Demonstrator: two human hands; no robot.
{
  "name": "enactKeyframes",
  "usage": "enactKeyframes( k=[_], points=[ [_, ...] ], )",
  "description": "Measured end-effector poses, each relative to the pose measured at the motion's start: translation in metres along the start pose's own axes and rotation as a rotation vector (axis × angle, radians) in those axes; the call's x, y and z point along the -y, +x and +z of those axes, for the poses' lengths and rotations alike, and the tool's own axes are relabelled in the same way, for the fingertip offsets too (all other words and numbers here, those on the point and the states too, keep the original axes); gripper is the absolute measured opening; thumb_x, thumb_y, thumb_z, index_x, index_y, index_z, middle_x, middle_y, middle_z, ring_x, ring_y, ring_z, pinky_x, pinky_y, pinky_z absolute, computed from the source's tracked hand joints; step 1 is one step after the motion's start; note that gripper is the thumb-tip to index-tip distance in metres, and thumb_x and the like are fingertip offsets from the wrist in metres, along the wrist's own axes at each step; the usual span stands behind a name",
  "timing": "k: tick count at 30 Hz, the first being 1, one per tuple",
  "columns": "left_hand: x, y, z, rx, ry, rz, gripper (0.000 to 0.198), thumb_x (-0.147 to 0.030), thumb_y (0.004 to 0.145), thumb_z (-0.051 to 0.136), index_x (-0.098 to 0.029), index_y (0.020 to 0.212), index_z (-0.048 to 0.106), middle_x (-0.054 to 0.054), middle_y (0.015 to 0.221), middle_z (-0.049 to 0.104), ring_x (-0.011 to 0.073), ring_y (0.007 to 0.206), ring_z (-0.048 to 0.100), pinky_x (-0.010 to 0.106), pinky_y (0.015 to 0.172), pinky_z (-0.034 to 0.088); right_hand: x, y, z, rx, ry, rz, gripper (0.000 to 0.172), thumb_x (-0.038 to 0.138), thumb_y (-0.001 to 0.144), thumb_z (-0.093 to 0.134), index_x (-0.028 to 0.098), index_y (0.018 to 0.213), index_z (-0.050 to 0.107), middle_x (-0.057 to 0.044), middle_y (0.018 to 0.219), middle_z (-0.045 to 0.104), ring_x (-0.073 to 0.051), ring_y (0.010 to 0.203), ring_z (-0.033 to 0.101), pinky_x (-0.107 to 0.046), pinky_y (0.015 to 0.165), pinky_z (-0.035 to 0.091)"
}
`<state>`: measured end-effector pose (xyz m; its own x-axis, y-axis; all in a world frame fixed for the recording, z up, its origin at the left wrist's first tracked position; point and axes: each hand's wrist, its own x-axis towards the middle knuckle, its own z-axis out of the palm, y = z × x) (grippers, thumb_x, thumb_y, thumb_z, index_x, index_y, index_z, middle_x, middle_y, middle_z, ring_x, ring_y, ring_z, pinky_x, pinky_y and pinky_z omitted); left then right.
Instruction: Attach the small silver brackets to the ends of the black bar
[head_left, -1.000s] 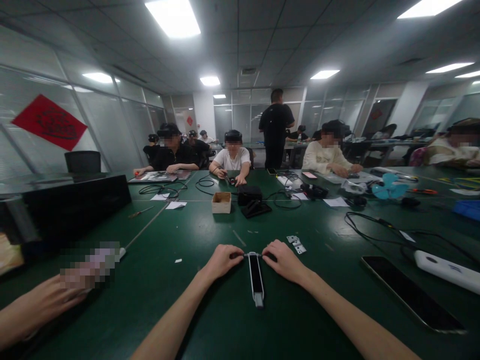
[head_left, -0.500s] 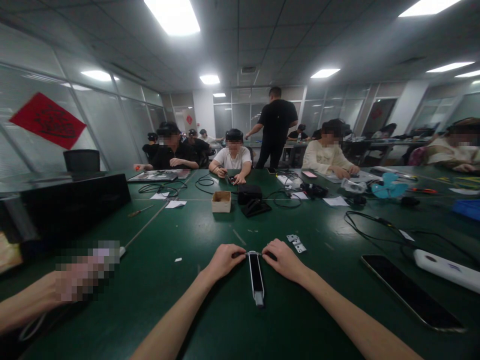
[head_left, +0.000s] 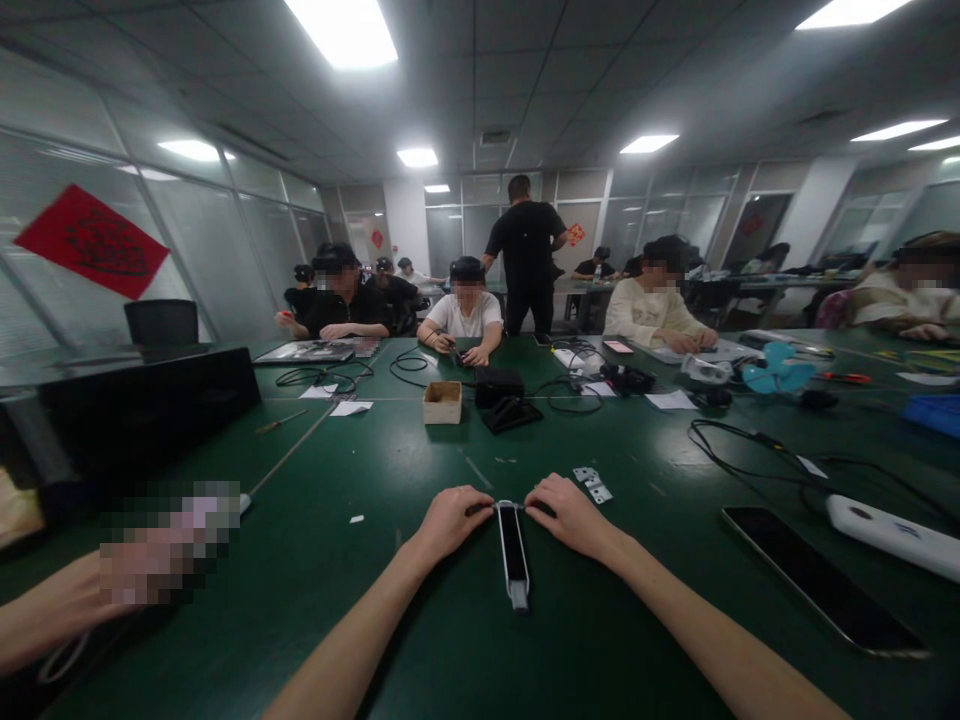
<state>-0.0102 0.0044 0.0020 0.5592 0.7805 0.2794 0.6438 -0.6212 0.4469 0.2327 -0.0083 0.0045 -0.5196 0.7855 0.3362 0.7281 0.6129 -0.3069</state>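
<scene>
A narrow black strip-like device with a white rim [head_left: 514, 550] lies lengthwise in front of me on the green table [head_left: 615, 640], its grey end cap pointing towards me. At its far end, a small pale crosspiece seems to stick out on both sides. My left hand [head_left: 452, 522] is closed in a pinch at the left of that end. From the other side, my right hand [head_left: 566, 512] pinches at the right of it, thumb and forefinger together. What exactly lies between the fingertips is too small to make out. Small metal plates [head_left: 593, 485] rest just beyond my right hand.
A black phone [head_left: 821, 580] and a white device [head_left: 896, 538] lie to the right, near cables. Ahead stand a small open box [head_left: 442, 403] and a black case [head_left: 499, 388]. Another person's blurred hand [head_left: 165, 550] is at left, before a black box [head_left: 150, 420]. Several people sit opposite.
Both my hands and the black strip-like device stay almost where they were. In the background, the standing person in black has shifted left and lowered an outstretched arm.
</scene>
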Motion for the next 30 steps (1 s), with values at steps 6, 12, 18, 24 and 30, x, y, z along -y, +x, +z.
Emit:
enactKeyframes(
  k=[6,12,18,24,30],
  points=[
    [0.006,0.002,0.007,-0.009,0.030,-0.034,0.021,-0.029,0.085,0.057,-0.021,0.103,0.064,0.001,0.091,0.066,0.0149,0.075,0.059,0.025,0.069,0.044,-0.030,-0.004,-0.024,-0.050,-0.145,0.057,0.021,0.024,0.090,0.046,0.018,0.095,0.065,-0.008,0.096,0.064,-0.020,0.091,0.054,-0.036,0.080,0.042],
    [0.006,0.002,0.007,0.006,-0.003,-0.073,0.017,-0.032,0.084,0.057,-0.020,0.096,0.061,0.000,0.090,0.064,0.0145,0.073,0.058,0.024,0.066,0.042,-0.048,-0.012,-0.033,0.049,-0.178,0.117,0.021,0.023,0.087,0.047,0.019,0.094,0.066,-0.007,0.095,0.064,-0.020,0.090,0.054,-0.034,0.081,0.042],
    [-0.001,0.001,0.000,0.026,0.003,-0.073,0.016,-0.032,0.084,0.057,-0.019,0.093,0.060,0.000,0.084,0.062,0.0147,0.072,0.057,0.025,0.065,0.042,-0.038,-0.009,-0.035,0.114,-0.221,0.187,0.024,0.022,0.088,0.044,0.018,0.098,0.066,-0.008,0.098,0.063,-0.020,0.093,0.054,-0.034,0.083,0.041],
    [-0.004,0.000,-0.004,0.037,-0.014,-0.059,0.013,-0.026,0.084,0.056,-0.019,0.094,0.061,0.000,0.089,0.062,0.0142,0.075,0.057,0.026,0.070,0.044,-0.045,-0.012,-0.040,0.138,-0.303,0.271,0.024,0.019,0.087,0.045,0.018,0.096,0.067,-0.009,0.098,0.063,-0.021,0.091,0.054,-0.032,0.078,0.041],
    [-0.003,0.000,-0.002,0.023,-0.016,-0.039,0.012,-0.021,0.084,0.054,-0.019,0.094,0.061,0.001,0.089,0.062,0.0150,0.077,0.057,0.026,0.073,0.045,-0.046,-0.012,-0.040,0.176,-0.294,0.255,0.021,0.022,0.087,0.048,0.019,0.093,0.068,-0.008,0.097,0.063,-0.021,0.091,0.054,-0.032,0.078,0.042]
  ],
)
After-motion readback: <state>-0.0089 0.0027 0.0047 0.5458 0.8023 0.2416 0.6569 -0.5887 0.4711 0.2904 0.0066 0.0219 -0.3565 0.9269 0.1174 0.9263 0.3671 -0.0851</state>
